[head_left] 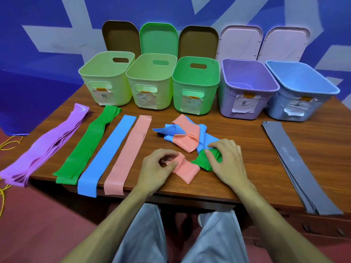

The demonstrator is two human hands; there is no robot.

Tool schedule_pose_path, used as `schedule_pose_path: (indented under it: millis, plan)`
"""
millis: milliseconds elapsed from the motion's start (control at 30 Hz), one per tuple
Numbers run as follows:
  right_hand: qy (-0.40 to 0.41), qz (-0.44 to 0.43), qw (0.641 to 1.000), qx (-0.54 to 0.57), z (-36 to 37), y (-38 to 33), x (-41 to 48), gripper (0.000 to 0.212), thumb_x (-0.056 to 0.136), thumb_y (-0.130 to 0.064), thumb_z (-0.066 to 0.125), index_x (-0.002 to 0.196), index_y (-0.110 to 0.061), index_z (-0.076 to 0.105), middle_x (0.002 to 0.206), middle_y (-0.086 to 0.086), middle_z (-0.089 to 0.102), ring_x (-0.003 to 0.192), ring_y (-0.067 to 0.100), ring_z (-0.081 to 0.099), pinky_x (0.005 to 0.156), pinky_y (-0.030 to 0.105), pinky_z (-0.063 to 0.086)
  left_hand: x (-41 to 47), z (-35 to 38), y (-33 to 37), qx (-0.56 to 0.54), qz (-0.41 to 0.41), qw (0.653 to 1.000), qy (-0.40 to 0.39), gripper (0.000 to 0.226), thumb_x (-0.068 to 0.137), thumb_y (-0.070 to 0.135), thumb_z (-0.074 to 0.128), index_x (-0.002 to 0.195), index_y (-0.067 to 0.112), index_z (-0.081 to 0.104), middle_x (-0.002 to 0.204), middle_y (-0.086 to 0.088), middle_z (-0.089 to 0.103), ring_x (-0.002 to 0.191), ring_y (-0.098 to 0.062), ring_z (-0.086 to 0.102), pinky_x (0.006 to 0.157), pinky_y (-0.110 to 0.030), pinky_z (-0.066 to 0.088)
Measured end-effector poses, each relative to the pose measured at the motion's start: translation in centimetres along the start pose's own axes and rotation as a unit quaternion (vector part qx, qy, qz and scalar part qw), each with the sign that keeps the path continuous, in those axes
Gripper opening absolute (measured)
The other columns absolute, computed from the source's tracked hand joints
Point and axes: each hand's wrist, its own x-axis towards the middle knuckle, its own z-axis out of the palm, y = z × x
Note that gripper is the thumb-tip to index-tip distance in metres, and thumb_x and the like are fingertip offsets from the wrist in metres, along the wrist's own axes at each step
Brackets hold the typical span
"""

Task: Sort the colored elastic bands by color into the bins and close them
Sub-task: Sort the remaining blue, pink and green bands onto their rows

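Observation:
A tangled heap of pink, blue and green bands point(187, 138) lies mid-table. My left hand point(157, 168) pinches the end of a pink band point(187, 170) from that heap. My right hand point(226, 160) grips a crumpled green band point(202, 161) beside it. Flat strips lie in rows to the left: purple bands point(47, 147), green bands point(89, 147), a blue band point(108, 154) and a pink band point(129, 152). Grey bands point(296, 168) lie at the right. Five open bins stand behind: two pale green point(106, 80) point(152, 82), one green point(195, 86), one purple point(247, 88), one blue point(302, 92).
Lids lean against the blue wall behind the bins: two brown point(121, 37) point(198, 40), one green point(158, 38), two pale pink point(241, 41) point(284, 43). Several strips hang over the wooden table's front edge point(190, 196). Yellow cord point(7, 147) lies on the red floor at left.

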Motion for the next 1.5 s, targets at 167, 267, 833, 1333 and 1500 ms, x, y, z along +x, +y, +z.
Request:
schedule_pose_path:
  millis: [167, 267, 833, 1333, 1500]
  plan:
    - [0.056, -0.126, 0.990, -0.021, -0.1, -3.0, -0.9, 0.016, 0.084, -0.026, 0.060, 0.093, -0.018, 0.070, 0.091, -0.003, 0.063, 0.091, 0.017, 0.056, 0.081, 0.033, 0.034, 0.4, -0.5, -0.4, -0.076, -0.047, 0.996, 0.016, 0.049, 0.068, 0.003, 0.080, 0.105, 0.031, 0.062, 0.076, 0.003, 0.067, 0.074, -0.011, 0.062, 0.080, -0.023, 0.050]
    - [-0.026, -0.137, 0.990, 0.022, 0.1, -5.2, -0.6, 0.022, 0.087, -0.028, 0.058, 0.105, -0.018, 0.066, 0.096, -0.003, 0.062, 0.093, 0.014, 0.053, 0.080, 0.029, 0.041, 0.4, -0.8, -0.5, -0.083, -0.031, 0.996, -0.004, 0.053, 0.068, 0.001, 0.079, 0.105, 0.035, 0.061, 0.069, 0.001, 0.062, 0.071, -0.015, 0.059, 0.079, -0.024, 0.049]
    - [-0.078, 0.000, 0.988, 0.134, -3.1, -5.4, 0.5, 0.008, 0.080, -0.011, 0.069, 0.082, -0.019, 0.068, 0.089, -0.006, 0.063, 0.084, 0.000, 0.055, 0.077, 0.006, 0.037, 0.5, -1.2, -0.3, -0.111, -0.030, 0.991, -0.063, 0.037, 0.081, 0.022, 0.041, 0.104, 0.021, 0.070, 0.109, 0.010, 0.067, 0.107, -0.002, 0.058, 0.093, -0.019, 0.040]
    - [0.014, 0.083, 0.893, 0.443, -9.8, -13.2, 8.0, 0.014, 0.088, -0.006, 0.063, 0.082, -0.018, 0.065, 0.073, -0.001, 0.065, 0.062, 0.003, 0.060, 0.053, 0.023, 0.053, 1.1, -2.5, 5.5, -0.235, -0.049, 0.950, -0.201, 0.029, 0.088, 0.032, 0.054, 0.112, 0.021, 0.066, 0.117, 0.007, 0.068, 0.114, -0.006, 0.058, 0.103, -0.026, 0.042]
    - [0.051, 0.137, 0.836, 0.528, -10.9, -15.6, 10.6, 0.008, 0.089, -0.004, 0.060, 0.084, -0.009, 0.063, 0.060, -0.006, 0.064, 0.056, 0.008, 0.059, 0.046, 0.022, 0.050, 1.1, -3.9, 6.2, -0.214, -0.083, 0.949, -0.216, 0.028, 0.088, 0.032, 0.057, 0.112, 0.021, 0.067, 0.103, 0.006, 0.071, 0.096, -0.011, 0.065, 0.080, -0.028, 0.049]
